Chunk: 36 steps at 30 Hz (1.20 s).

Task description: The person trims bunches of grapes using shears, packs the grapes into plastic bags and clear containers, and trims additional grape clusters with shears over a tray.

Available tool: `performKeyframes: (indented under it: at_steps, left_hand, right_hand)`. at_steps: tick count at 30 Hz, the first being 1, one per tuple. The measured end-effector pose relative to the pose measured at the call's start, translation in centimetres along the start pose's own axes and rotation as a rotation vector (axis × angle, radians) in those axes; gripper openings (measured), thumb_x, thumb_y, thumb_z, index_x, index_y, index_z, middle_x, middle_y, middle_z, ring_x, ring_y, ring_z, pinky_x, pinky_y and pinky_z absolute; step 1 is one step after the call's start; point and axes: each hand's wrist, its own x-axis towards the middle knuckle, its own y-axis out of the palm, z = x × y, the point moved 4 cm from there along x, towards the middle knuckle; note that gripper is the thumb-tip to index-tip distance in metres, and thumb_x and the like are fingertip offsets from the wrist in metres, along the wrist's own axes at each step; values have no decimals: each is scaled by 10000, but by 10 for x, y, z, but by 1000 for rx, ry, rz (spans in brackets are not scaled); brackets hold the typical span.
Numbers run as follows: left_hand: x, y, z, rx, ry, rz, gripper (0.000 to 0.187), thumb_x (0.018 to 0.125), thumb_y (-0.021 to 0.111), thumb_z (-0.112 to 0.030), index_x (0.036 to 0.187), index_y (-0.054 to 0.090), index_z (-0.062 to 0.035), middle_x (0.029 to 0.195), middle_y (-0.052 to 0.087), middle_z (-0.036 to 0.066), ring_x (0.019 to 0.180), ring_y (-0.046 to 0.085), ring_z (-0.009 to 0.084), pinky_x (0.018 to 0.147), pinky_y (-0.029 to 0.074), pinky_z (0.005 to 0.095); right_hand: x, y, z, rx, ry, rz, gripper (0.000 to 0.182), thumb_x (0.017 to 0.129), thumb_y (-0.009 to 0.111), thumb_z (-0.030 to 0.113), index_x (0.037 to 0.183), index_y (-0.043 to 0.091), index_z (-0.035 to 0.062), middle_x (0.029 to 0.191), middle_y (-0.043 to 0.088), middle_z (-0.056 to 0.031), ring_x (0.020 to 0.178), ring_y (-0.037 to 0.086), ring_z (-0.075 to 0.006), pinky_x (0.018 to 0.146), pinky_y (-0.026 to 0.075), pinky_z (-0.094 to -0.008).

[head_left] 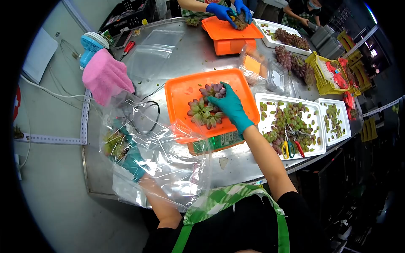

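Note:
My left hand, in a teal glove, shows through a large clear plastic bag at the left of the table. Its fingers curl round a greenish bunch of grapes, partly blurred by glare off the plastic. Also gloved in teal, my right hand grips the side of a purple-green bunch of grapes. That bunch rests on the orange tray of a scale. Below the tray, the scale's lit green display is partly covered by the bag.
White trays of loose grapes, with scissors in one, stand to the right. Across the table, blue-gloved hands of another person handle grapes over a second orange scale. A pink towel and a fan are at left.

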Motion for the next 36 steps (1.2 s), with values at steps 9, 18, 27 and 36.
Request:
performKeyframes:
  at_steps: [9,18,27,36]
  left_hand:
    - [-5,19,14,221,95,-49,430,802,527,-252,1092,448,56,1078,478,185,965,484,276,874,393,419]
    - [-4,50,66,514,3,-8,467,800,525,-286,1084,452,78,1063,492,218,942,513,299,863,412,423]
    - [8,53,158,913,-209,404,509,842,421,-397,1122,425,28,1071,504,227,937,533,315,799,460,396]
    - [-44,85,313,623,-460,236,424,824,466,-437,1051,512,-81,980,561,88,892,554,275,854,404,518]
  right_hand:
    - [7,-21,-19,613,174,108,294,746,586,141,1006,501,35,874,523,-27,779,522,-121,676,457,-266]
    - [-24,-66,5,1641,165,494,432,815,404,257,1188,354,45,1119,454,-140,896,535,-277,632,503,-350]
    - [-116,-155,22,1742,71,433,527,769,479,212,1239,317,37,1191,410,-147,1001,474,-300,682,492,-319]
    - [-237,-218,27,1138,340,-307,146,840,487,204,797,512,66,420,364,80,350,319,-33,351,390,-242]
